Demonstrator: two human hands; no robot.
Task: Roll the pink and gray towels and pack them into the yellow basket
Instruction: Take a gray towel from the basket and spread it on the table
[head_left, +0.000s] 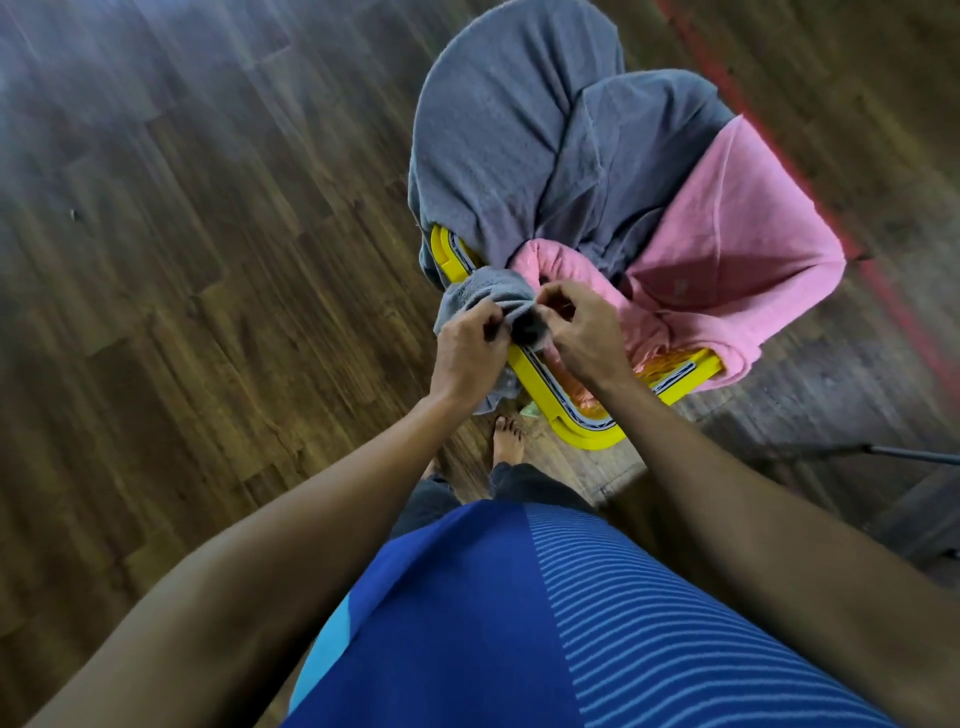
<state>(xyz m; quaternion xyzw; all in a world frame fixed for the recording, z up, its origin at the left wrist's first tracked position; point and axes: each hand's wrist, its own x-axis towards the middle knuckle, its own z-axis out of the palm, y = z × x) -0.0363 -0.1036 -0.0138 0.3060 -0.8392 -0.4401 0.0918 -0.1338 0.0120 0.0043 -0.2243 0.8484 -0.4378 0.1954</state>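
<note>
yellow basket (589, 439): centre right of the frame, standing on the wooden floor (182, 260); only its near rim and corner show, the rest is covered by cloth.
gray towels (498, 145): two large ones draped over the far and left sides of the basket, reaching to the upper centre of the frame.
pink towels (737, 218): one spread over the right side of the basket and hanging past its rim; another bunched inside near the hands.
held gray bunch (483, 293): crumpled over the near-left rim, an end hanging below the left hand; whether it is a separate towel cannot be told.
left hand (470, 345): fingers curled, grasping the gray bunch.
right hand (582, 332): fingertips pinching the same bunch, just beside the left hand.
bare foot (506, 439): on the floor, just below the basket's near rim.
blue shirt (519, 623): lower centre, partly striped.
</note>
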